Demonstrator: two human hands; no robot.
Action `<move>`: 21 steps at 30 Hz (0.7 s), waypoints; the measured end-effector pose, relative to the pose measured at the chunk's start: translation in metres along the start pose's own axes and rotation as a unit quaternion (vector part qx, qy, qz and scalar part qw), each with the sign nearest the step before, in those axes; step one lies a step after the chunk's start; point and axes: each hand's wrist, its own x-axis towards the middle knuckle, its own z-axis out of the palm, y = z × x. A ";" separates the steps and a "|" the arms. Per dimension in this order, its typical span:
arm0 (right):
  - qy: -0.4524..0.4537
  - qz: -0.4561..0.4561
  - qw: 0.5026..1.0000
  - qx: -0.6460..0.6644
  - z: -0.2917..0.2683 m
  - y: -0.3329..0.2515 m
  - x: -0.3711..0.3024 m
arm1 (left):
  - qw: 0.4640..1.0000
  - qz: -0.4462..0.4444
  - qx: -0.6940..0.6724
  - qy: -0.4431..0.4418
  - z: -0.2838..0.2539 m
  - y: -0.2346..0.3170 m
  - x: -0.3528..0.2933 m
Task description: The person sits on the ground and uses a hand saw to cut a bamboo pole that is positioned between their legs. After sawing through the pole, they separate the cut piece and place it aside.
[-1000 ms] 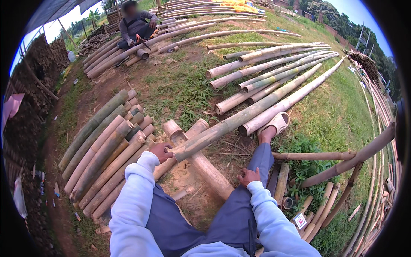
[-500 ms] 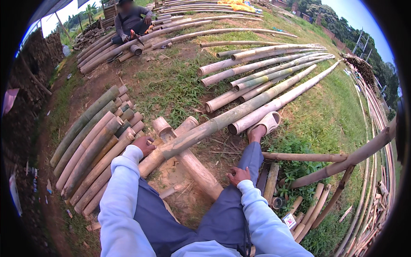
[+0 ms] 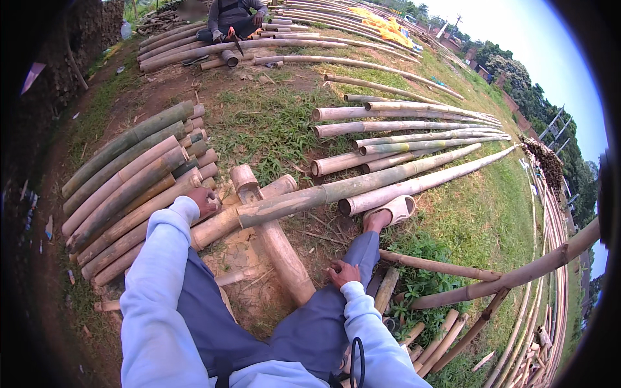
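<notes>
My left hand [image 3: 204, 201] has its fingers curled, beside a short pale bamboo piece [image 3: 215, 229] and the ends of a stack of cut bamboo lengths [image 3: 132, 184]. Whatever those fingers hold, if anything, is hidden. The short piece lies at the near end of a long greenish bamboo pole [image 3: 336, 189], at a slight angle to it. Under the pole is a crossed support of thick bamboo [image 3: 283, 262]. My right hand [image 3: 343, 274] rests on my right knee, fingers loosely bent and apart, holding nothing visible.
Several long poles [image 3: 414, 125] lie on the grass ahead. On the right, a bamboo rail [image 3: 511, 279] slants above green plants. My sandalled right foot [image 3: 391, 213] is beside a pale pole. Far left, another person [image 3: 233, 22] sits among poles with a saw [image 3: 234, 40].
The view has shifted. My left hand has moved away from the long pole, toward the stack. A break between pole and short piece now shows. My right hand stays on the knee.
</notes>
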 end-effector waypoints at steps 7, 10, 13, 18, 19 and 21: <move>0.009 0.003 1.000 0.012 -0.002 0.006 -0.001 | 0.997 -0.064 -0.011 -0.044 -0.008 -0.004 -0.005; 0.013 0.002 1.000 0.028 -0.003 0.004 -0.006 | 0.997 -0.070 -0.016 -0.042 -0.006 0.003 -0.005; 0.009 -0.002 0.999 0.052 -0.004 0.008 -0.003 | 0.997 -0.073 -0.020 -0.032 -0.012 0.013 0.005; 0.010 0.003 0.999 0.039 0.002 0.011 -0.004 | 1.000 -0.022 0.000 -0.014 0.003 0.005 0.008; 0.018 -0.003 0.999 0.039 0.003 0.010 -0.002 | 1.000 -0.028 -0.005 -0.013 0.003 0.005 0.009; 0.033 -0.011 0.999 0.039 0.007 0.015 0.000 | 0.999 -0.037 -0.015 -0.015 0.003 0.010 0.011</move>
